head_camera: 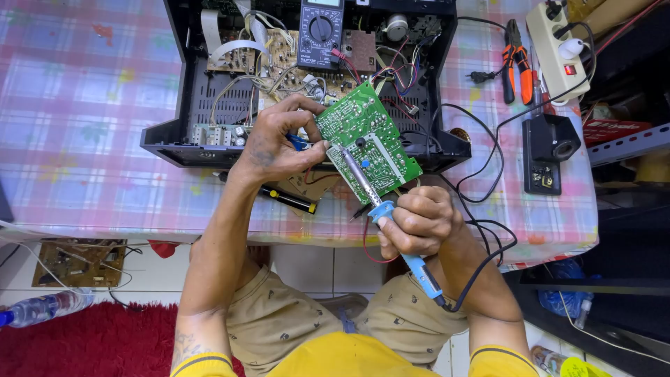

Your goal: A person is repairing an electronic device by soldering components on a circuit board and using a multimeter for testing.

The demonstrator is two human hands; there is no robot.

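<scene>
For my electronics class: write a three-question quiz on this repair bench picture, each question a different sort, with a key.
1. True or false: the right hand holds the blue soldering iron with its tip on the green circuit board.
2. Which hand steadies the board? A) left hand B) right hand C) neither
3. Fill in: the multimeter rests on the open black ____.

Key: 1 true; 2 A; 3 chassis, on the checked tablecloth.
</scene>
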